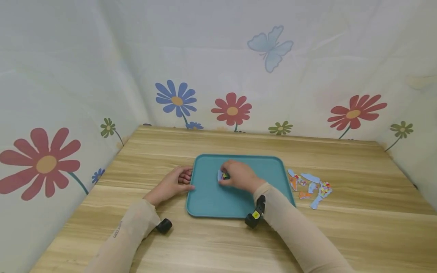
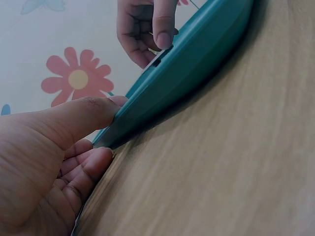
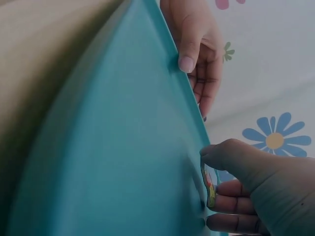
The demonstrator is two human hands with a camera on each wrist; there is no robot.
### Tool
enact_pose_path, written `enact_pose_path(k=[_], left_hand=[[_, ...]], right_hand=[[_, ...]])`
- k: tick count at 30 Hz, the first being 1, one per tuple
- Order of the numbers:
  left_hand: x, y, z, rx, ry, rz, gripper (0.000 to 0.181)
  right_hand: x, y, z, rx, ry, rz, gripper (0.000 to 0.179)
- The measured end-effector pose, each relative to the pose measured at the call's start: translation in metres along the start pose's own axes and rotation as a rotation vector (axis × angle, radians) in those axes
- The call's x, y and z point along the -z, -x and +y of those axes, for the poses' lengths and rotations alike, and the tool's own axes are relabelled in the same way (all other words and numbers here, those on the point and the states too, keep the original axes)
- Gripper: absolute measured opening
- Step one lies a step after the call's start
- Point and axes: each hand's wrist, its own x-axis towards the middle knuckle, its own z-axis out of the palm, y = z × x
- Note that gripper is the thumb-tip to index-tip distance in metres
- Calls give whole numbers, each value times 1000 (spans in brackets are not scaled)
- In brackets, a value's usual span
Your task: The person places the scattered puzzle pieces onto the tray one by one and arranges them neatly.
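A teal tray (image 1: 215,203) lies on the wooden table. At its left side my left hand (image 1: 173,182) grips the rim, the thumb on top and the other fingers curled against the outside. Over the left-middle part of the tray, my right hand (image 1: 240,175) pinches a small puzzle piece (image 3: 209,189) between thumb and fingers. That piece has an irregular outline, with pale blue and bright multicoloured print; the fingers hide part of it in the head view. It stands tilted, its lower edge close to the tray surface.
Right of the tray, several loose puzzle pieces (image 1: 310,177) in pale blue, orange and multicolour lie scattered on the wooden table (image 1: 205,246). A white flower-printed cloth (image 1: 211,60) hangs behind and beside the table. A small black device (image 1: 165,226) sits at the left wrist, another (image 1: 252,220) at the right.
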Motion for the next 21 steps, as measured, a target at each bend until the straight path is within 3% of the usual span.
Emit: enact_pose_path(k=[11,21], left_hand=[[0,0,3,7,10,-6,71],[-1,1,2,11,12,0,71]], right_hand=[[-6,-3,-4,28,93,15,44],[-5,-1,-8,25,98,4,42]])
